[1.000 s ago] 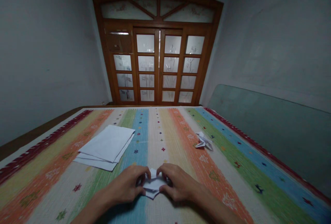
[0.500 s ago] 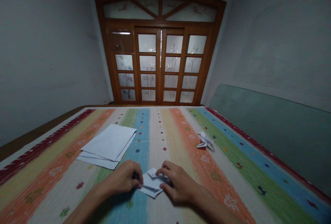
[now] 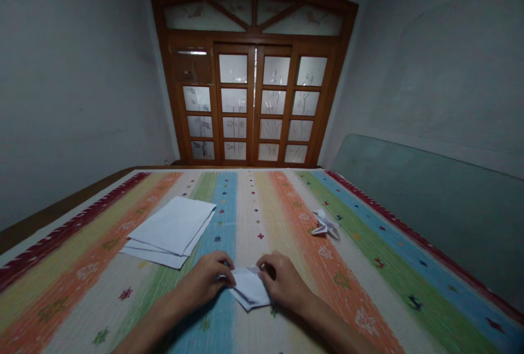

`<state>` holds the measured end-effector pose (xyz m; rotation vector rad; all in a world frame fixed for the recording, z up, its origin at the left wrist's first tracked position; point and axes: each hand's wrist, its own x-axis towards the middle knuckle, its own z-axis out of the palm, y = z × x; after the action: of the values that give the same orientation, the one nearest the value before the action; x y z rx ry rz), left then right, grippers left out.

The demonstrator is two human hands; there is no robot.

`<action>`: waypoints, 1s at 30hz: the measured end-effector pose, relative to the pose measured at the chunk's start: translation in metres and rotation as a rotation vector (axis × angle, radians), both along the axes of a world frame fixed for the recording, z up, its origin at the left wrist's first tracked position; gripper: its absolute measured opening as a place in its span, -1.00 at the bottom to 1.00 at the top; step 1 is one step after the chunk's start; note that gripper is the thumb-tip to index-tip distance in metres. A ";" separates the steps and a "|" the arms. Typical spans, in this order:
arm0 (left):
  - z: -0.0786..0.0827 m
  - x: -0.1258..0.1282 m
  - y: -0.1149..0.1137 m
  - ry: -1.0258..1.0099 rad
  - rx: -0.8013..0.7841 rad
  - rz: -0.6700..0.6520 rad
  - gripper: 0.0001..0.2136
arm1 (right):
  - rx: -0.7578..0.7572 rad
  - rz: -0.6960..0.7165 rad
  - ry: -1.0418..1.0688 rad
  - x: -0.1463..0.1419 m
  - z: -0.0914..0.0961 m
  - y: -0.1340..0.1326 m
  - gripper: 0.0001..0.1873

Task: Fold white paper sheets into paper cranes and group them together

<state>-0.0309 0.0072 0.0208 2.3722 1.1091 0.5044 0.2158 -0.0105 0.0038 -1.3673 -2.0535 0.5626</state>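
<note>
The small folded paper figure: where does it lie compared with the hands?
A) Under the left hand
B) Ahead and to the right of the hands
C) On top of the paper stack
B: the small folded paper figure lies on the striped cloth, ahead and to the right of the right hand.

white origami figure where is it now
In the head view, the white origami figure lies right of centre on the striped cloth, beyond the right hand and across from the white paper stack.
</note>
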 end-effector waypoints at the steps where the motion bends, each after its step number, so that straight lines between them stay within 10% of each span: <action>1: 0.000 0.000 0.000 -0.006 0.004 0.000 -0.76 | -0.013 -0.015 0.020 0.000 -0.001 0.001 -0.78; 30: -0.004 0.012 -0.010 -0.002 0.113 0.053 -0.73 | 0.049 0.290 -0.038 0.010 0.007 -0.004 -0.75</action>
<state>-0.0188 -0.0029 0.0167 2.4433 1.1740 0.6023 0.2258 -0.0145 0.0105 -1.0654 -2.2989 0.6067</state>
